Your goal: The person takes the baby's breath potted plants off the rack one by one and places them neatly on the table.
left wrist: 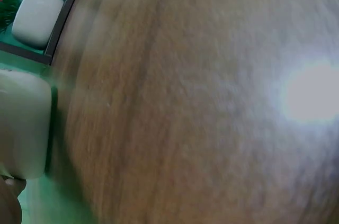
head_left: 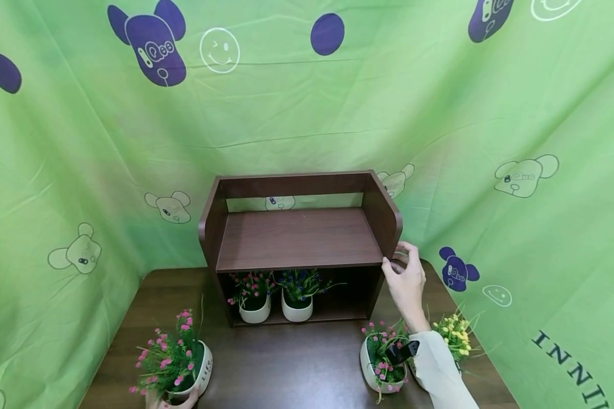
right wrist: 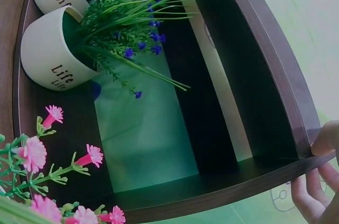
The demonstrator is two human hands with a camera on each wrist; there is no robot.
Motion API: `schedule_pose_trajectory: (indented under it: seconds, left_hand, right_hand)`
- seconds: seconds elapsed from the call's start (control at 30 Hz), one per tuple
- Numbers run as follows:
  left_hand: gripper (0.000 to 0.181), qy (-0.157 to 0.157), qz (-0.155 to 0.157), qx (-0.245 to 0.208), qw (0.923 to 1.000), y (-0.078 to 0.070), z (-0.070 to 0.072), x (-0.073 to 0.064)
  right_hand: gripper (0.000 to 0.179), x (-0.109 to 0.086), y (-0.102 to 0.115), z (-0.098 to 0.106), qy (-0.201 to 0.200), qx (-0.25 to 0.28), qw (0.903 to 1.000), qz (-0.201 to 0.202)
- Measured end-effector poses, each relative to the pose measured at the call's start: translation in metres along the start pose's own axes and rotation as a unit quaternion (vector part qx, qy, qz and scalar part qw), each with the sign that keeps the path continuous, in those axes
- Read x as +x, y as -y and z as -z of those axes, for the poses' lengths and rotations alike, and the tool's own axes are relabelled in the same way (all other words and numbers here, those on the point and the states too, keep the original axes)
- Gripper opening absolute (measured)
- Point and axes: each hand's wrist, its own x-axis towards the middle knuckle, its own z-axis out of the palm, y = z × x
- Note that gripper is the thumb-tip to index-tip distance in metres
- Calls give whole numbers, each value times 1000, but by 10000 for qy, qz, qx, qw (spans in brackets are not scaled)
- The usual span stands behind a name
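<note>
A dark brown two-tier wooden shelf (head_left: 299,236) stands at the back of the table. My right hand (head_left: 408,284) pinches the front edge of its right side panel, thumb in front and fingers on the outer side, as the right wrist view also shows. At the front left, my left hand (head_left: 173,401) holds the lower part of a white pot (head_left: 204,369) of pink flowers; the left wrist view catches only the pot's side (left wrist: 24,123) and a bit of the hand (left wrist: 10,200). Two white pots, one with pink flowers (head_left: 256,312) and one with blue (head_left: 298,309), sit inside the lower tier.
Below my right forearm stands a white pot of pink flowers (head_left: 370,369), partly behind the wrist camera. Yellow flowers (head_left: 455,335) show beyond the sleeve, their pot mostly hidden. Green printed cloth (head_left: 307,113) hangs behind the brown table (head_left: 281,363).
</note>
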Motion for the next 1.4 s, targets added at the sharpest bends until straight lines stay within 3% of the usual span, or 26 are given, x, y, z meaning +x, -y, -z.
schedule_pose_trajectory:
  seconds: [0.13,0.23,0.77,1.2,1.3,1.33,1.4]
  left_hand:
    - [121,332,111,32,9994,0,4,0]
    - [123,403,340,196,9984,3,7,-3]
    - [128,184,26,904,9957,11,7,-4]
    - [133,-74,851,821,9930,-4,3,-11]
    - [135,-259,1204,1000,9873,-22,-2,-13]
    - [134,-408,1396,1258,9813,-31,-5,-16]
    - [128,-644,1708,1766,9672,-34,-8,-28]
  right_hand:
    - [43,1,0,0,-50,2,10000,24]
    - [43,1,0,-1,-46,15,10000,29]
    - [43,-2,2,2,63,67,9999,-75]
    - [44,-1,1,1,28,18,10000,-69]
    - [44,-1,0,2,25,46,10000,-61]
    - [44,-1,1,2,25,56,10000,-60]
    - [44,-1,1,2,33,64,10000,-43]
